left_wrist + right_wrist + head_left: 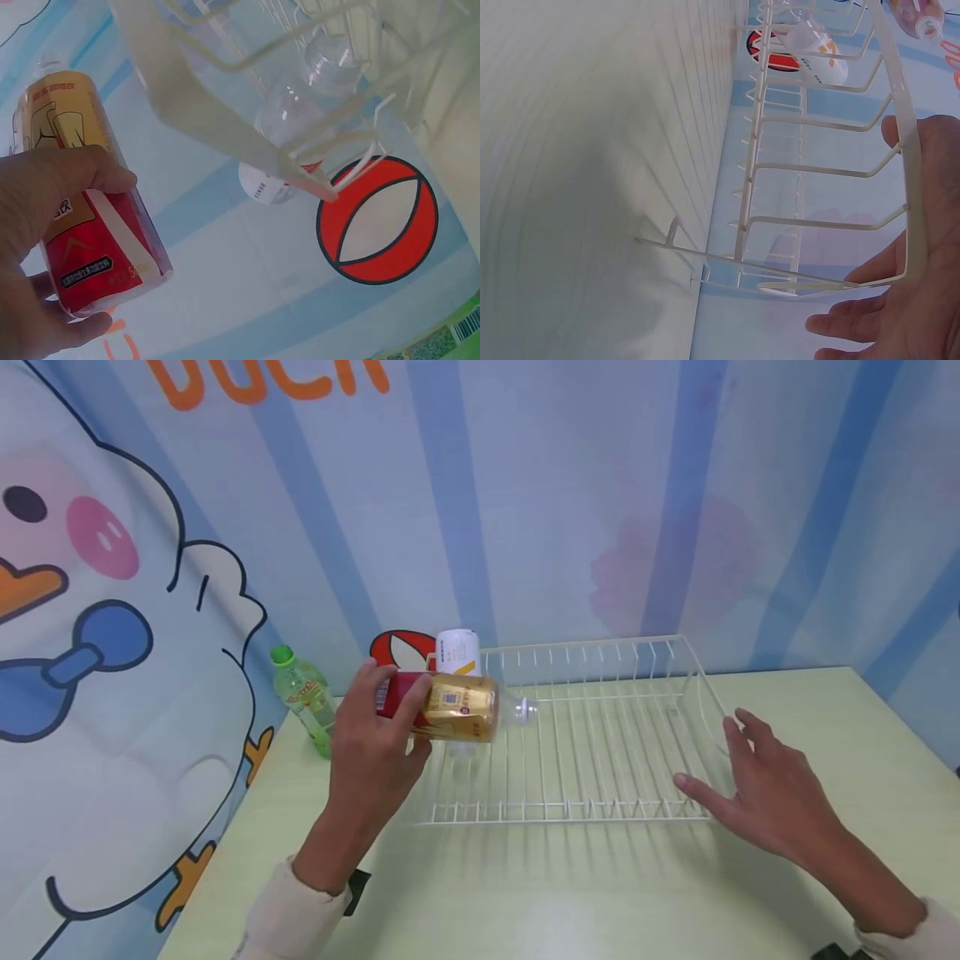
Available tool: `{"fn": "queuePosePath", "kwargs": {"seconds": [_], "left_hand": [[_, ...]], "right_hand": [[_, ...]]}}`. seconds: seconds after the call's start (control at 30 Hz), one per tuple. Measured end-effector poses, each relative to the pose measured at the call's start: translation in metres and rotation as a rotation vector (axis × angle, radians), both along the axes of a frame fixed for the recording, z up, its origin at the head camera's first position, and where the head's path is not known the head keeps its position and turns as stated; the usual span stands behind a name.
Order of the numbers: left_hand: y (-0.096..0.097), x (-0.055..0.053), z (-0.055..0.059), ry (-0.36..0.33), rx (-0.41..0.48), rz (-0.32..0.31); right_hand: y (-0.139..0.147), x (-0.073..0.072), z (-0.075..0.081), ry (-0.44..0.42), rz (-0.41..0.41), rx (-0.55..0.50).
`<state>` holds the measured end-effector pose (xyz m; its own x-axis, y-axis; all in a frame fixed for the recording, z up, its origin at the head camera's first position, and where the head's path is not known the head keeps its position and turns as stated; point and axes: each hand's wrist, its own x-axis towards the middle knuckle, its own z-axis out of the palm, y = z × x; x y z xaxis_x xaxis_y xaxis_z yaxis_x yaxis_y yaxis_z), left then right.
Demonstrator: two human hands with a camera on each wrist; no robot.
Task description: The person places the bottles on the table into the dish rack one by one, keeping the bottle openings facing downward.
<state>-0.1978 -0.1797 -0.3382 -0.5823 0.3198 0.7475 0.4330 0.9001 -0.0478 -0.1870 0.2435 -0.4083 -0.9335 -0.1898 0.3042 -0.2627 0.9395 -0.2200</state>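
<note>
A plastic bottle with a gold and red label (459, 706) lies sideways in the grip of my left hand (375, 735), its clear neck pointing right. The left wrist view shows the thumb across the label of this bottle (82, 124). Below it is the left end of a white wire rack (600, 814) on the table. A clear bottle with a white label (458, 652) sits in that end, partly hidden by the held bottle. At the rack's right end is my right hand (772, 785), its fingers spread; whether it touches the rim I cannot tell.
A green bottle with a green cap (307, 693) stands on the pale table (525, 893), left of the rack. Behind the table hangs a blue striped backdrop (555, 510) with a cartoon duck (112, 710) on its left side.
</note>
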Motion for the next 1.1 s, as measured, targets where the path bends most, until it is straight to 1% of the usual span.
{"fn": "queuePosePath", "kwargs": {"seconds": [0.17,0.27,0.43,0.6,0.67,0.87,1.0,1.1], "left_hand": [[0.005,0.006,-0.002,0.034,-0.03,-0.007],[0.008,0.008,-0.002,0.037,-0.034,-0.019],[0.019,0.008,-0.003,0.021,-0.058,-0.045],[0.031,0.008,-0.004,0.033,-0.1,-0.075],[0.035,0.008,-0.005,0.048,-0.119,-0.085],[0.044,0.008,-0.009,0.084,-0.188,-0.104],[0.049,0.008,-0.013,0.104,-0.228,-0.109],[0.053,0.01,-0.014,0.109,-0.24,-0.118]], "right_hand": [[-0.005,-0.003,0.004,0.149,0.065,-0.048],[-0.014,-0.006,0.012,0.181,0.098,-0.072],[-0.031,-0.01,0.026,0.167,0.128,-0.087],[-0.041,-0.013,0.035,0.176,0.159,-0.09],[-0.045,-0.013,0.037,0.165,0.166,-0.09],[-0.056,-0.01,0.042,0.092,0.178,-0.095],[-0.063,-0.007,0.045,0.072,0.221,-0.098],[-0.07,-0.008,0.044,0.083,0.262,-0.088]]}}
